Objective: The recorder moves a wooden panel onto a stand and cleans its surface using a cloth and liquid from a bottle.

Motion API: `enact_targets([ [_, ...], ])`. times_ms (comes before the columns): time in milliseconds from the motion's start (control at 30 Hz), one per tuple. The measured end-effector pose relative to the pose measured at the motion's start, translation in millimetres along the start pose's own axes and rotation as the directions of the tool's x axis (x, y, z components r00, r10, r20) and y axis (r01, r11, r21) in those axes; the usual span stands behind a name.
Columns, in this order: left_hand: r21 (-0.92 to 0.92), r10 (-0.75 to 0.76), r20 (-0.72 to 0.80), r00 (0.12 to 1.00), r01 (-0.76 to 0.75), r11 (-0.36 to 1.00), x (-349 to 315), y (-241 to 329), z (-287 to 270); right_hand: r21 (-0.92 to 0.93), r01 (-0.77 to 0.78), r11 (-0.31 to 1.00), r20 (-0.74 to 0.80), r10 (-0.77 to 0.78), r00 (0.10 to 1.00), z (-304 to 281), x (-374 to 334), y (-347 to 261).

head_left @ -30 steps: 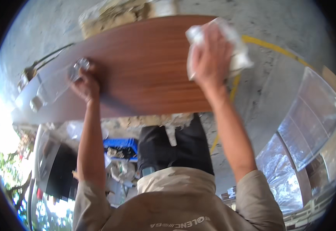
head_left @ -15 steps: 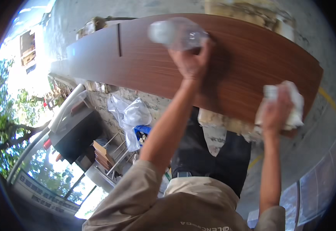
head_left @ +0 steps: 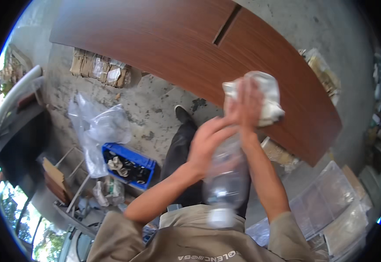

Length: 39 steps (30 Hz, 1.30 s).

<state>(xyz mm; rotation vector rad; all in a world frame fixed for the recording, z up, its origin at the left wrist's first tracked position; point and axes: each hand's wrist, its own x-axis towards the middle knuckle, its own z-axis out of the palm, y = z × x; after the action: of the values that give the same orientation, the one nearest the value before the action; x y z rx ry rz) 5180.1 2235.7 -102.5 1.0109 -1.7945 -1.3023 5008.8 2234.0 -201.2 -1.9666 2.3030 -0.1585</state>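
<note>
My left hand [head_left: 208,142] grips a clear plastic bottle [head_left: 227,170] near its base. The bottle's white cap points back toward my body. My right hand [head_left: 248,101] presses a white cloth [head_left: 268,98] onto a long brown wood-grain panel [head_left: 177,48], close to its near edge. The fingers of both hands are blurred. My left fingertips come up against my right hand and wrist, and I cannot tell whether they touch. A dark slot cuts into the panel's far edge.
Wrapped cardboard bundles [head_left: 96,67] lie by the panel's near left edge. Left of my legs are crumpled clear plastic [head_left: 96,122] and a blue crate [head_left: 129,163] of small items. A metal rack [head_left: 74,174] stands at lower left. Plastic-wrapped panels [head_left: 308,205] lean at lower right.
My left hand has brought the bottle from over the panel's far side back toward my body. My right hand and the cloth have shifted left along the panel. The view has turned.
</note>
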Motion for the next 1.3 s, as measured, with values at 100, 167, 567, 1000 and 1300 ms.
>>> enact_targets([
  [100,0.024,-0.222,-0.151,0.963,0.228,0.973,-80,-15,-70,0.108,0.213,0.971,-0.029,-0.211,0.977,3,55,-86],
  [167,0.078,-0.316,-0.251,0.915,0.344,0.936,-105,-20,-87,0.082,0.351,0.933,-0.007,-0.352,0.936,12,84,-122],
  [567,-0.065,-0.432,-0.409,0.804,0.447,0.892,-141,-36,-48,-0.041,0.626,0.779,-0.177,-0.622,0.763,46,167,-247],
  [1000,-0.238,-0.532,-0.592,0.605,0.500,0.833,-167,-33,1,-0.053,0.781,0.623,0.279,-0.741,0.610,-10,-10,44],
  [1300,-0.259,-0.588,-0.595,0.548,0.562,0.786,-181,-43,-3,-0.005,0.816,0.578,0.152,-0.806,0.572,22,132,-191],
])
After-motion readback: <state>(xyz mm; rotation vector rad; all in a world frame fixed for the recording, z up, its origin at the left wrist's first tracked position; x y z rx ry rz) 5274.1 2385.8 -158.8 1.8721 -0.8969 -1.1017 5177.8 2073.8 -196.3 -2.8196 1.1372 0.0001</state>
